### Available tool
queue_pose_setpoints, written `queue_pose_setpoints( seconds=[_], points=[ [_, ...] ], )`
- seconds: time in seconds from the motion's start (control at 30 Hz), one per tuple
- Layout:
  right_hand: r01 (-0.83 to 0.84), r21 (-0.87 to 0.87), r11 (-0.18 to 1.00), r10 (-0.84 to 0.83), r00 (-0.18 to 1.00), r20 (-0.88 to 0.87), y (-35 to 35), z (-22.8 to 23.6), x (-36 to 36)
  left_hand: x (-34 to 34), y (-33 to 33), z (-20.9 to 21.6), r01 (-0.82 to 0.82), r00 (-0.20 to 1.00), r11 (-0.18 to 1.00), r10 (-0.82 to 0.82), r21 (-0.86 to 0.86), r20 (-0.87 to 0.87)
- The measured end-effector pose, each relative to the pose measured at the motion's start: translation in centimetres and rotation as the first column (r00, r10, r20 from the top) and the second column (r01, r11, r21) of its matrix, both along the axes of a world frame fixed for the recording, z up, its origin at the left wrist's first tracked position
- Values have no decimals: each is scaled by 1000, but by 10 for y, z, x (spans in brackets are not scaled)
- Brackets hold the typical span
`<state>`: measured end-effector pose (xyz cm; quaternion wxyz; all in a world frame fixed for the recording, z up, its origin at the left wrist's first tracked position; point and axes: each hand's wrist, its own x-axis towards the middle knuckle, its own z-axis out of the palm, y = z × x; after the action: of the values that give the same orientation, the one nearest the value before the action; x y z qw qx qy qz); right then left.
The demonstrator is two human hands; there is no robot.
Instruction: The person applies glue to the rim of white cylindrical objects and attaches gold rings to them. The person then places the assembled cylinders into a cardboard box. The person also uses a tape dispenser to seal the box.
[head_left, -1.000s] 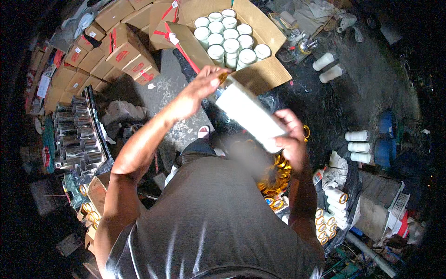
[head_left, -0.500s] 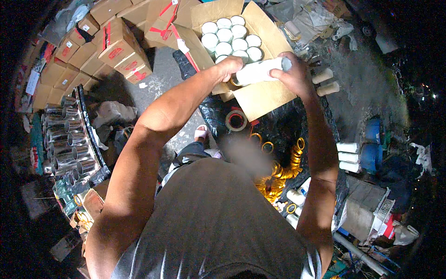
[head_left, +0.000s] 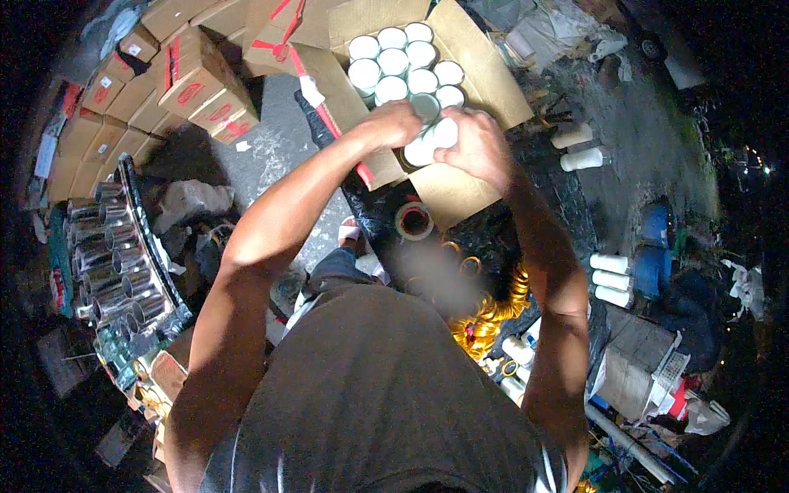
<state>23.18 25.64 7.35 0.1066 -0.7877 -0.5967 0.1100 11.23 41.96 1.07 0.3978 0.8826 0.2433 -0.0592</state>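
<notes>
- Left hand (head_left: pixel 393 125) curled over the near edge of the open cardboard box (head_left: pixel 485 66), fingers bent down at the box's front-left corner; whether it actually pinches anything, cannot tell.
- Right hand (head_left: pixel 475 146) closed around a white cylinder (head_left: pixel 434 138), knuckles up, the cylinder's round end showing between the two hands.
- White cylinder sits at the near row of the box, just inside the front wall, touching or just beside the packed ones; exact seating hidden by the fingers.
- Packed white cylinders (head_left: pixel 394 62) stand upright in rows, filling the far part of the box, round ends up.
- Box flaps folded outward; red tape strip (head_left: pixel 329 123) along the left flap.
- Tape roll (head_left: pixel 414 220) lies on the dark ground just below the box, near the person's knees.
- Pile of yellow rings (head_left: pixel 493 304) near the right forearm, lower down.
- Loose white cylinders (head_left: pixel 579 148) lying on the ground right of the box, well apart from the hands; more (head_left: pixel 612 278) stacked further down right.
- Sealed cardboard cartons (head_left: pixel 197 78) with red tape stacked upper left.
- Shiny metal tubes (head_left: pixel 107 263) in rows at the left edge.
- Both forearms come up from the lower edge, over a dark grey shirt (head_left: pixel 370 411).
</notes>
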Motion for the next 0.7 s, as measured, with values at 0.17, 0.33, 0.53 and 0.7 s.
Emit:
queue_pose_setpoints(
  seconds=[0.17,0.33,0.53,0.7],
  points=[
    [-33,-143,989,47,995,92,22,-38,-15,-114,2,58,-435,828,870,284,234,483],
    [-123,-110,986,153,929,336,24,-84,-23,-199,7,29,-599,771,795,540,96,338],
    [-92,-87,992,115,936,331,26,-73,-24,-221,4,-4,-598,787,801,585,11,198],
    [11,-109,994,32,923,384,18,-88,-32,-208,9,-12,-528,835,849,520,-3,179]
  ],
)
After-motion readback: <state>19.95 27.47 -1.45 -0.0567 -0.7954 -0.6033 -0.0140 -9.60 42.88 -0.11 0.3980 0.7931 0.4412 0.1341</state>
